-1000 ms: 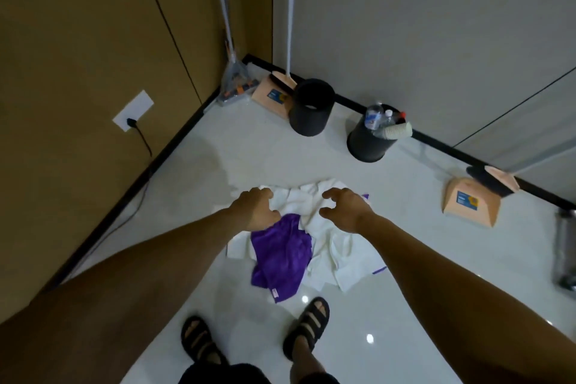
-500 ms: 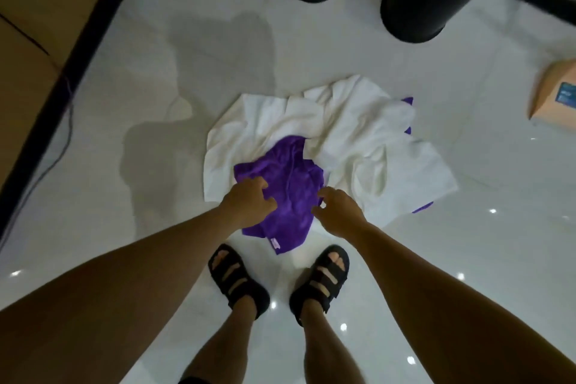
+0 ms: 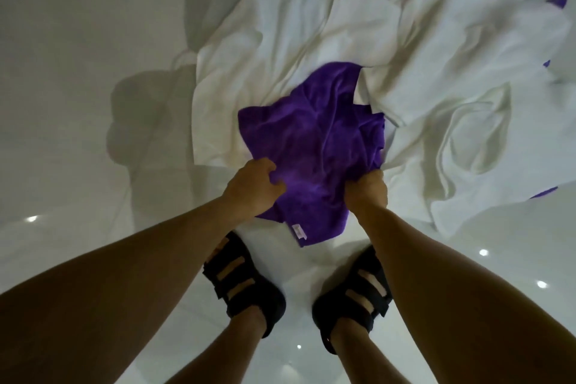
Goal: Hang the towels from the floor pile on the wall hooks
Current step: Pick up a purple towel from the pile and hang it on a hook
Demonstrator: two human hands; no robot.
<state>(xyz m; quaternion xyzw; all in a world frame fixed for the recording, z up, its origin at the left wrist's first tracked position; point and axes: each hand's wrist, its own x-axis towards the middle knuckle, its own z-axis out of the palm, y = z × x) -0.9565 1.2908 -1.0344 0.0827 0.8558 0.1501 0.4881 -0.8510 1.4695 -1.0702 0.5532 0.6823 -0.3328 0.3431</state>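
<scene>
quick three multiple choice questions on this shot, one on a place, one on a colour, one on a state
1. Where is the purple towel?
A. on a wall hook
B. among the white towels on the floor
C. in a bin

2. What colour are the sandals?
A. red
B. white
C. black

3. What are the left hand and the right hand doing?
A. gripping the purple towel
B. hanging open above it
C. each holding a white towel

Answers: 1 B, it lies in the white pile on the floor; 2 C, their straps are black; 3 A, the fingers of both hands curl into the purple cloth.
</scene>
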